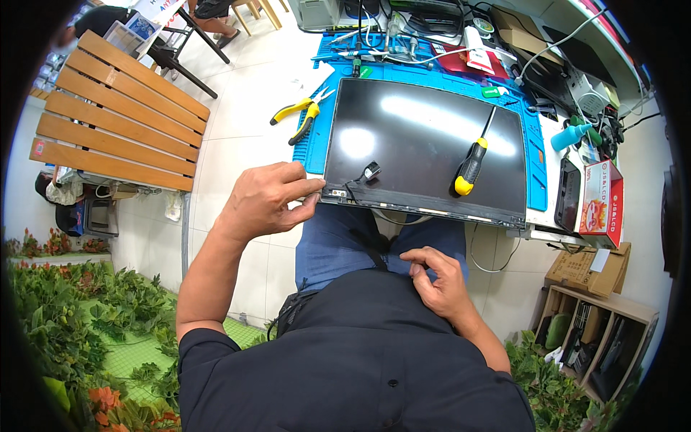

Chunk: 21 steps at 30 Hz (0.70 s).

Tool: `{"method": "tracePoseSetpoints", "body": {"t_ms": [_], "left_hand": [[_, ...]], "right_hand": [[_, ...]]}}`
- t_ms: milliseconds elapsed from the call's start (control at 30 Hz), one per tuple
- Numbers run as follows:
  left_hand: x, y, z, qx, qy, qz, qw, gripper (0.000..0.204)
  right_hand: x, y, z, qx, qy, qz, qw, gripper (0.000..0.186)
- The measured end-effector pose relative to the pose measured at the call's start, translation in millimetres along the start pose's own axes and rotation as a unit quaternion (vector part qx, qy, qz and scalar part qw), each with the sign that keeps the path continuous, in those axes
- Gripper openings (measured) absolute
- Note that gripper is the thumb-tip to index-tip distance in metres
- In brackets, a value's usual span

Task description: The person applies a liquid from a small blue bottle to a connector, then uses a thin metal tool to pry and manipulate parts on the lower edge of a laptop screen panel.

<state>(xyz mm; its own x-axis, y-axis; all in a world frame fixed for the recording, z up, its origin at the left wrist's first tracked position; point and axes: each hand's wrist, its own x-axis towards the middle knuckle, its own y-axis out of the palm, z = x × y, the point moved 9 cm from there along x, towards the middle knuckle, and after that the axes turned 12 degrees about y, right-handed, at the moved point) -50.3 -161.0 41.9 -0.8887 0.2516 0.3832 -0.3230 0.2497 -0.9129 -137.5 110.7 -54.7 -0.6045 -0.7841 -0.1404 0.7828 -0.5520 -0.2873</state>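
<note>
The left hand (266,201) is at the near-left corner of the black screen panel (414,162), its thumb and forefinger meeting the frame there; whether they are clamped on the edge or only resting against it I cannot tell. The right hand (437,282) is off the panel's near side, above the lap, empty, its fingers loosely curled and the thumb a little apart from them. The panel lies face up on a blue mat (535,169), its near edge reaching out over the knees. On the panel, close to the left hand's corner, sits a small black part (371,171) with a thin lead; on its right half lies a yellow-and-black screwdriver (472,165), shaft pointing to the far edge. Just left of the panel, yellow-handled pliers (306,119) lie with handles spread. Right of the panel are a light-blue bottle (571,137) and a red-and-white box (603,207). Beyond its far edge is a clutter of cables, and well to its left stands a slatted wooden bench (126,119).
</note>
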Motion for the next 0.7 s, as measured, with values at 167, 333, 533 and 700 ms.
{"method": "tracePoseSetpoints", "body": {"t_ms": [167, 333, 533, 700], "left_hand": [[3.1, 1.3, -3.8, 0.013, 0.019, 0.012, 1.0, 0.018], [4.5, 3.4, -4.0, 0.023, 0.025, 0.029, 0.999, 0.022], [8.5, 1.3, -4.5, 0.011, 0.021, 0.03, 0.999, 0.02], [7.8, 0.8, -4.1, 0.007, 0.017, 0.034, 0.999, 0.019]], "right_hand": [[-1.0, 1.0, -4.0, 0.004, 0.005, -0.001, 1.0, 0.032], [-0.7, 1.3, -3.6, 0.008, 0.014, 0.0, 1.0, 0.032], [-0.7, 1.4, -4.9, -0.004, 0.009, -0.002, 1.0, 0.033], [-1.1, 1.2, -4.1, 0.001, 0.009, -0.002, 1.0, 0.033]]}}
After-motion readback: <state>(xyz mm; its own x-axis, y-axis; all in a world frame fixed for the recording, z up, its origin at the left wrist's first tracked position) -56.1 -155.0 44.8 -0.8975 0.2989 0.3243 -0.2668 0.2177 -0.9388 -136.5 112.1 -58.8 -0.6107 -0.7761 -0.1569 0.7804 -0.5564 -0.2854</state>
